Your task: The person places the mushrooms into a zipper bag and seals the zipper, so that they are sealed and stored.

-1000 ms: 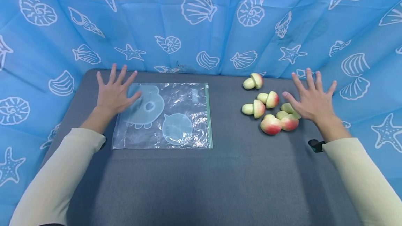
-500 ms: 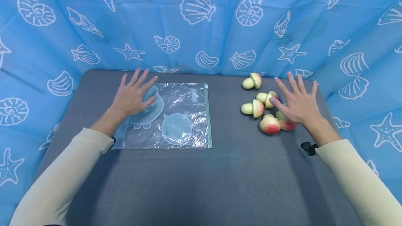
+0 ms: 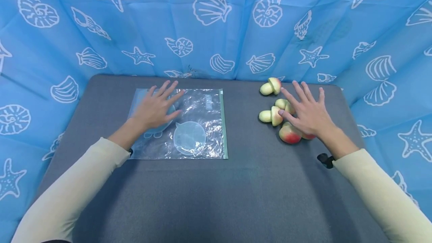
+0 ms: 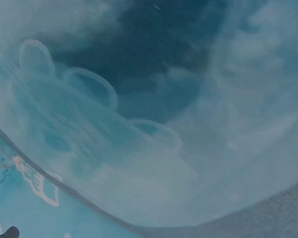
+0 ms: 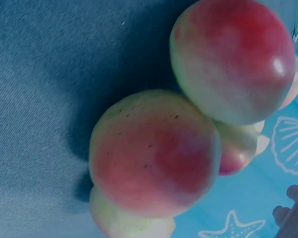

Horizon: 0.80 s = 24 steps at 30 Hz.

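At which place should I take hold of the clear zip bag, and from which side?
Probably best: pinch the green zip strip, coming from the right. The clear zip bag lies flat and this straight edge is uncovered, while the left hand is over part of the opposite end.

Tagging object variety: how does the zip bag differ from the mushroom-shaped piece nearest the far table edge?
The zip bag is clear with pale prints and a green edge strip; the mushroom-shaped piece is opaque, cream with a reddish cap. The zip bag lies flat and wide; the mushroom-shaped piece is small and rounded. The left hand is spread over the zip bag, while no hand covers the mushroom-shaped piece. Both are on the gray table.
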Motion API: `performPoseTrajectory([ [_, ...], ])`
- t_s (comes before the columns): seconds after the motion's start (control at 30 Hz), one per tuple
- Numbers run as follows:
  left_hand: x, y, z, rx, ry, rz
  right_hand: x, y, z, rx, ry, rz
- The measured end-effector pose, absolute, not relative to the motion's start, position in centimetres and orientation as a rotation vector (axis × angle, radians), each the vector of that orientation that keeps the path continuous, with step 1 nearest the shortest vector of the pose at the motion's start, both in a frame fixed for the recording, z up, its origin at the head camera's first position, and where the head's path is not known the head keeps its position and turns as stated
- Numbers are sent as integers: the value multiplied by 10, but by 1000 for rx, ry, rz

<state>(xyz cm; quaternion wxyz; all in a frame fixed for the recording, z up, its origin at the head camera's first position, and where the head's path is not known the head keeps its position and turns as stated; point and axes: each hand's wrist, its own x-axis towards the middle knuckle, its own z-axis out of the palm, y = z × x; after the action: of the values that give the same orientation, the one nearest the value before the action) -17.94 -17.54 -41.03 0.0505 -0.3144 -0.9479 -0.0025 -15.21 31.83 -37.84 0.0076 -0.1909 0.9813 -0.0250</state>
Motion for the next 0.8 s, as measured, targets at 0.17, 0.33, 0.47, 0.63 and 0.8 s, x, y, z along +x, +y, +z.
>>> performPoseTrajectory([
  [0.17, -178, -165, -412, -1014, -2887, -1, -150, 309, -382, -664, 3061, -78],
  [0.33, -175, -153, -415, -1091, -2850, -43, -149, 300, -386, -686, 3041, -65],
  [0.47, -174, -143, -420, -1143, -2838, -49, -149, 294, -386, -701, 3023, -85],
  [0.63, -173, -134, -420, -1191, -2845, -68, -147, 287, -389, -768, 3023, -113],
  [0.8, -173, -126, -421, -1228, -2827, -77, -146, 280, -394, -844, 3031, -95],
])
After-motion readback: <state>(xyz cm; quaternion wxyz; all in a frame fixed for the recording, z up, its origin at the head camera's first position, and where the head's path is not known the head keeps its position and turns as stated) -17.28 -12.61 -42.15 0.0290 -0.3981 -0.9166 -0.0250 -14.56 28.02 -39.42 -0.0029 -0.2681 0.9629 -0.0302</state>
